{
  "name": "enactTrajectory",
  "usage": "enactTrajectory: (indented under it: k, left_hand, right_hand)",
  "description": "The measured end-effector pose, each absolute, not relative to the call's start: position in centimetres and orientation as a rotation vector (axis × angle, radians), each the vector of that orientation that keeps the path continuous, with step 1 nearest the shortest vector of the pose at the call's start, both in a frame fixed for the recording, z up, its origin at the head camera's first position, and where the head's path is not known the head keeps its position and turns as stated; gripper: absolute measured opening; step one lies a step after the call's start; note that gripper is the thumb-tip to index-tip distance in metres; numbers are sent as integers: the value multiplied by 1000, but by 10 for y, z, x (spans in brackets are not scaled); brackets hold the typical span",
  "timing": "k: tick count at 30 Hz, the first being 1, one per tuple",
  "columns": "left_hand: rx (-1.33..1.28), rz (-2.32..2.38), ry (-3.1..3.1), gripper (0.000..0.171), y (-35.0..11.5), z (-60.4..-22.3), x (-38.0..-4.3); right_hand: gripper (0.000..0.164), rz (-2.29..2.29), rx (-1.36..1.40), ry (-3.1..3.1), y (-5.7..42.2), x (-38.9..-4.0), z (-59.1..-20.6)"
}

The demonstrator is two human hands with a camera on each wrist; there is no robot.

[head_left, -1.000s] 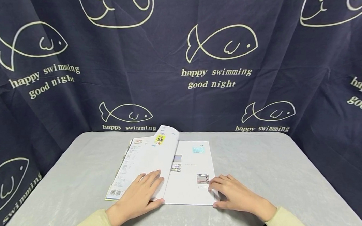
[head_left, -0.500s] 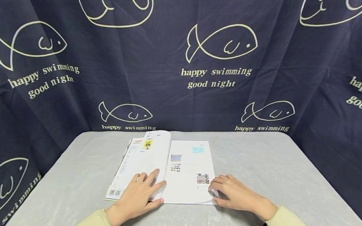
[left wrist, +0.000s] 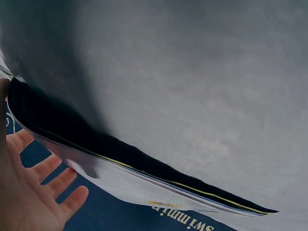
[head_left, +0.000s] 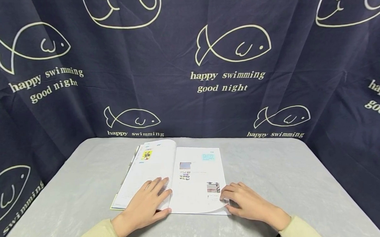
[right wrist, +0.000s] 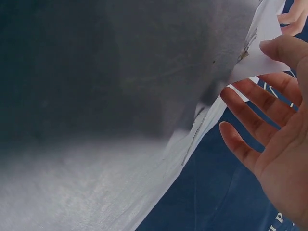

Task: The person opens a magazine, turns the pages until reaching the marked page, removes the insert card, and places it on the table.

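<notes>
An open magazine (head_left: pixel 194 193) lies on the table, white pages with small photos and text. My left hand (head_left: pixel 144 203) rests on the left page near the spine, fingers stretched out and thumb at the bottom edge. In the left wrist view those fingers (left wrist: pixel 62 185) extend over the page beside the cover's yellow-lined edge. At the lower right corner, my right hand (head_left: pixel 247 205) pinches a page between thumb and fingers. The right wrist view shows that page corner (right wrist: pixel 262 65) lifted, thumb on one side and index finger on the other.
A grey table (head_left: pixel 276 171) carries the magazine. Dark blue fabric (head_left: pixel 175 80) printed with white fish and lettering hangs behind the table and along both sides.
The leaf with the yellow picture has settled leftward onto the left pages under my left hand. The lower right page corner, flat earlier, now curls up in my right hand's pinch.
</notes>
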State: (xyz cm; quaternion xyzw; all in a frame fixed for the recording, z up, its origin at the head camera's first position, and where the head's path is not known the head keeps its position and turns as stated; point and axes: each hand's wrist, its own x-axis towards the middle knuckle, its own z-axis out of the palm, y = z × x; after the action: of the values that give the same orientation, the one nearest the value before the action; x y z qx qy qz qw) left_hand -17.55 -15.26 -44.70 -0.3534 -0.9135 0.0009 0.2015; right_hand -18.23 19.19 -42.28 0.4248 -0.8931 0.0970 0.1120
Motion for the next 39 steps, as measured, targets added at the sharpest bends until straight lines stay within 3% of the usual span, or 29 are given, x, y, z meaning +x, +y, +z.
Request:
enactTrajectory:
  k: [12, 24, 39]
  left_hand:
    - [-1039, 12, -2554, 45, -151, -447, -177]
    - [-996, 52, -2569, 53, -148, -446, -175]
    - [-960, 23, -2601, 63, -143, -445, -173]
  right_hand:
    - [14, 324, 1229, -2607, 191, -185, -422]
    - [7, 369, 1223, -2429, 189, -190, -424]
    - [10, 406, 1201, -2320, 185, -192, -415]
